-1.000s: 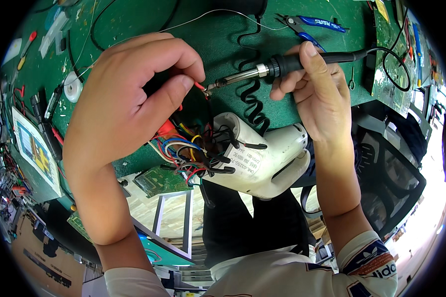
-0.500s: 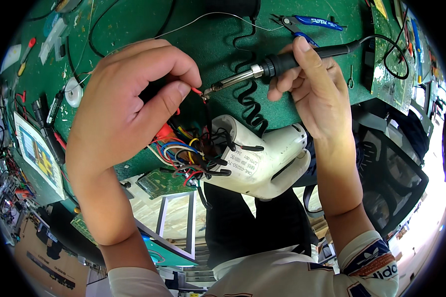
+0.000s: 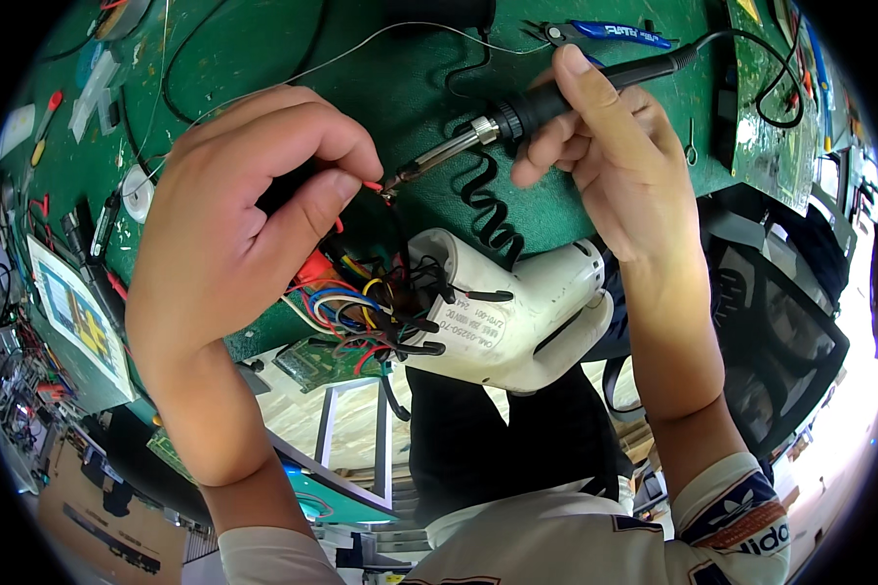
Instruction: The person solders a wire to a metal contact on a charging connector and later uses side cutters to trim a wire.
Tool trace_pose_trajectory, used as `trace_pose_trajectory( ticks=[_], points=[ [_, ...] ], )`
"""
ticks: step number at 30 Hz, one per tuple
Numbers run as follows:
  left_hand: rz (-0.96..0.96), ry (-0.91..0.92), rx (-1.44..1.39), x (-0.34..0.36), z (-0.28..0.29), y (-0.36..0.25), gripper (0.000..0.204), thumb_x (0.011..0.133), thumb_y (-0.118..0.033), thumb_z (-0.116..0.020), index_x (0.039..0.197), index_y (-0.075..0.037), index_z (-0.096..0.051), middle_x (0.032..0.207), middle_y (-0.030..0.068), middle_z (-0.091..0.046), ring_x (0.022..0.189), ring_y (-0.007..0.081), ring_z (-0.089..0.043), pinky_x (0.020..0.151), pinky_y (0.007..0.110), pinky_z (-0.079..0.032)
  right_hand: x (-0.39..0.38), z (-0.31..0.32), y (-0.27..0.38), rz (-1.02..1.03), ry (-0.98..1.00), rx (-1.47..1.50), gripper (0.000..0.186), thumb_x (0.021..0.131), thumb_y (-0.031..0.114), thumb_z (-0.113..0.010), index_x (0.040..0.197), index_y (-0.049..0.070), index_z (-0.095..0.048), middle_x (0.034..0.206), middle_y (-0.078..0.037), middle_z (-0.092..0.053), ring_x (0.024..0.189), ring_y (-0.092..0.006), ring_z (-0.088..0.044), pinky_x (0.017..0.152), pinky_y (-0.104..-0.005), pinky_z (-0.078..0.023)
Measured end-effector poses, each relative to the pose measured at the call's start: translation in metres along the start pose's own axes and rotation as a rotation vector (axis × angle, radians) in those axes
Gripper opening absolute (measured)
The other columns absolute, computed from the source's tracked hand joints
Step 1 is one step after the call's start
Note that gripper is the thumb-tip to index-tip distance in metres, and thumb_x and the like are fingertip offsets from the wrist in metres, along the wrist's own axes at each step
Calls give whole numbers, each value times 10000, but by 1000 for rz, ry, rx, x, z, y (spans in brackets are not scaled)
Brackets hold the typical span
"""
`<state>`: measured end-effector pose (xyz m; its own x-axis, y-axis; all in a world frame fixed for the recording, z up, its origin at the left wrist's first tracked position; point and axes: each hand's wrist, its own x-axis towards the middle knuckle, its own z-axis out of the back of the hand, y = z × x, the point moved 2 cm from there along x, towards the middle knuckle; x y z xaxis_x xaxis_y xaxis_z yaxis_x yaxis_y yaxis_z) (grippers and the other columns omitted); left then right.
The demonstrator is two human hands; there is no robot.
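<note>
Iron [image 3: 532, 110] at the red wire [image 3: 372, 185], just beyond the housing [image 3: 488, 331]

The left hand [image 3: 219, 214], beyond and left of the housing, pinches the red wire between thumb and forefinger, with the wire's end poking out just past the fingertips. The right hand [image 3: 629, 161], beyond and right of the housing, holds the iron by its black handle, thumb laid along the top.

The relation that matters is at the joint [image 3: 388, 195], above the housing's mouth and a little to its left. The iron's long axis slants across the space beyond the housing, with its tip low at the left and its cord end high at the right. The tip comes to the joint from the right; whether it presses on it or is only just beside it, I cannot tell. The left hand is much the nearer, its fingertips almost at the joint, while the right sits well back along the handle.

A dark lead [image 3: 400, 232] drops from the joint toward the housing's mouth. Coloured wires [image 3: 346, 302] bunch at the housing's left. Beyond it, a coiled black cord [image 3: 480, 200] lies on the green tabletop [image 3: 556, 213]; farther beyond are blue-handled cutters [image 3: 619, 33]. A circuit board [image 3: 327, 363] lies left of the housing, on its near side.
</note>
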<state>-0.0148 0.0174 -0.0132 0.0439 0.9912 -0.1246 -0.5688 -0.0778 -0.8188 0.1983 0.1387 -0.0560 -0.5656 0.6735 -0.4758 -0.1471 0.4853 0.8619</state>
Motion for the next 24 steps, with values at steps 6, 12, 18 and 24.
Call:
trace_pose_trajectory(
  ticks=[6,12,18,24],
  points=[
    [4,-2,-4,0,-1,1,116,841,-71,-678,867,23,-616,835,96,-586,798,216,-557,726,295,-445,6,-1,-1,-8,-13,-20,423,995,369,-591,898,-31,-689,586,-113,-643,554,-200,-648,601,-280,-507],
    [-8,6,-3,0,-1,0,100,829,-43,-681,855,27,-614,840,104,-589,827,233,-556,743,309,-447,16,-5,-1,-116,8,196,389,997,345,-616,808,9,-663,585,-64,-623,482,-171,-626,489,-240,-494],
    [-16,3,-6,0,-1,0,106,826,-39,-686,854,29,-610,852,107,-587,847,236,-556,772,315,-447,19,-8,-1,-146,-15,199,429,992,357,-622,722,25,-640,571,-57,-606,453,-166,-606,454,-249,-484],
    [-38,23,-26,0,-1,2,101,841,-24,-681,878,34,-606,879,108,-586,866,232,-549,795,313,-443,20,-11,5,-164,-45,237,445,968,365,-660,686,22,-631,548,-54,-589,440,-165,-595,435,-256,-480]
  ],
)
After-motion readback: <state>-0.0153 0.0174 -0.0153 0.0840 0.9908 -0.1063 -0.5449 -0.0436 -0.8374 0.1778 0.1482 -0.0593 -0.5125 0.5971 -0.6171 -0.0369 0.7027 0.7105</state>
